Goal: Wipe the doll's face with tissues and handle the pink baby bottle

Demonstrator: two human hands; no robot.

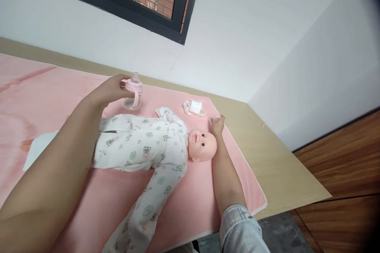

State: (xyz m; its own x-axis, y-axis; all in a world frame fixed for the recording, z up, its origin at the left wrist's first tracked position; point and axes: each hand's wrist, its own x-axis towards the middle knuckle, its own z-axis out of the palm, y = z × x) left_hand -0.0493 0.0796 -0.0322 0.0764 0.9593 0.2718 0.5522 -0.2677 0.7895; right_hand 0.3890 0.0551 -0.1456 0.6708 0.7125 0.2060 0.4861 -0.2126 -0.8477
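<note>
My left hand is closed around a clear baby bottle with a pink collar and handles, its teat pointing up. The bottle is upright; whether its base touches the blanket I cannot tell. Past the doll's head, my right hand is closed with its fingertips together. A small clear thing shows at those fingers, too indistinct to name. Between my arms a baby doll lies on its back, head to the right. It wears white printed clothes, with one long sleeve stretched toward me. My left forearm hides part of its legs.
Near my right hand lies a small clear packet with a white label. A pink blanket covers much of the beige table. Behind it are a white wall and a dark-framed window; wooden panels stand at right.
</note>
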